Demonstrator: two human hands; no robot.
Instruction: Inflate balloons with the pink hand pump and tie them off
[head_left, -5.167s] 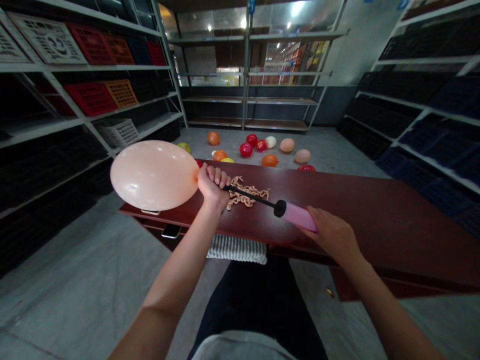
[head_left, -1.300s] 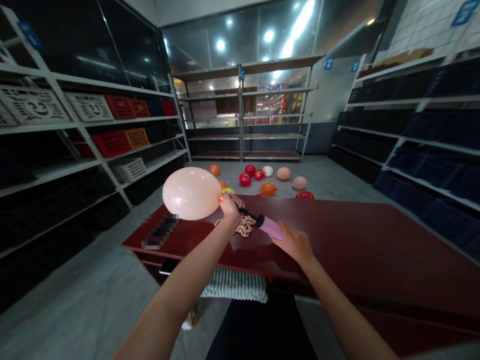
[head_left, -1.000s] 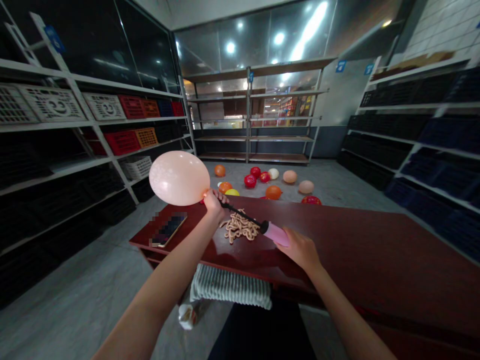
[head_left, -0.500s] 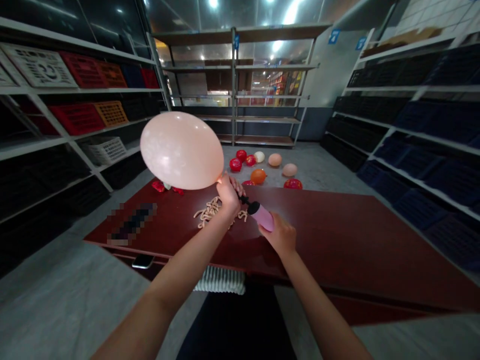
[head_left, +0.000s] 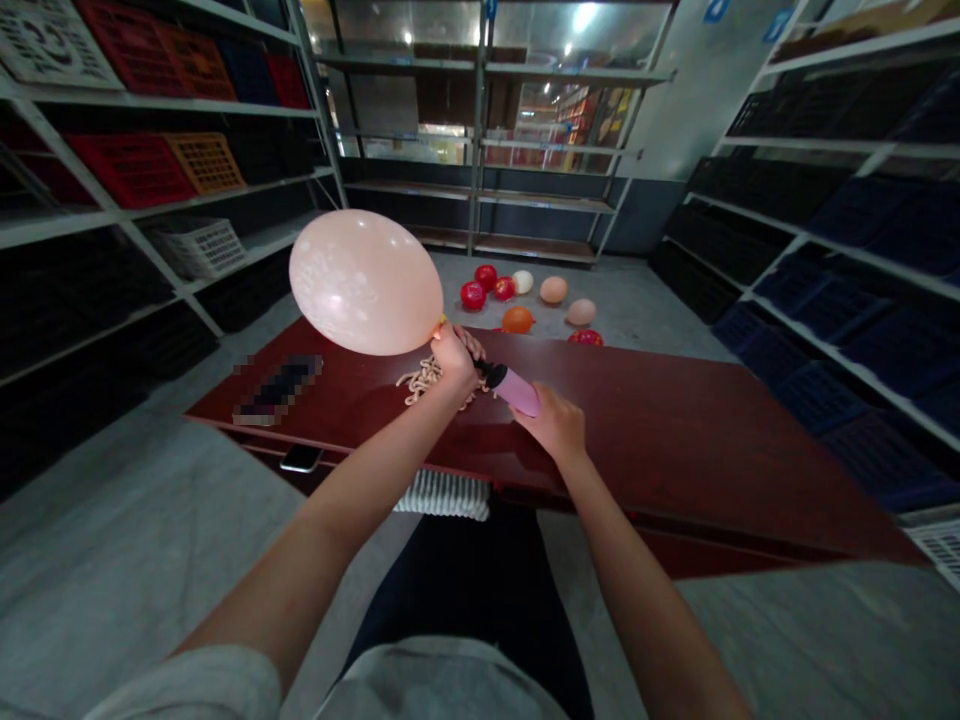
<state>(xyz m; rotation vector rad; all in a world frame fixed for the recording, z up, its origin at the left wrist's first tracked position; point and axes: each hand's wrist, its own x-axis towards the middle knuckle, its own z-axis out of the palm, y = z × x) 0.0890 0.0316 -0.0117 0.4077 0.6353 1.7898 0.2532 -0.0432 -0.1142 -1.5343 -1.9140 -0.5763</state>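
A large peach balloon (head_left: 365, 282) swells out to the left above the dark red table (head_left: 675, 420). My left hand (head_left: 452, 357) is closed round its neck and the nozzle end of a hand pump. My right hand (head_left: 553, 427) is closed on the pump's pink handle (head_left: 517, 390), pushed in close to the left hand, so the black rod hardly shows. Under the left hand lies a pile of limp peach balloons (head_left: 424, 380) on the table.
A blurred-out flat object (head_left: 277, 388) lies on the table's left end, a phone (head_left: 301, 458) on a ledge below it. Several inflated balloons (head_left: 517, 320) lie on the floor beyond the table. Shelving with crates (head_left: 135, 165) lines both sides.
The pump handle went out and in again between the frames and now sits pushed in. The balloon has grown larger. My head has tilted down and the view has shifted.
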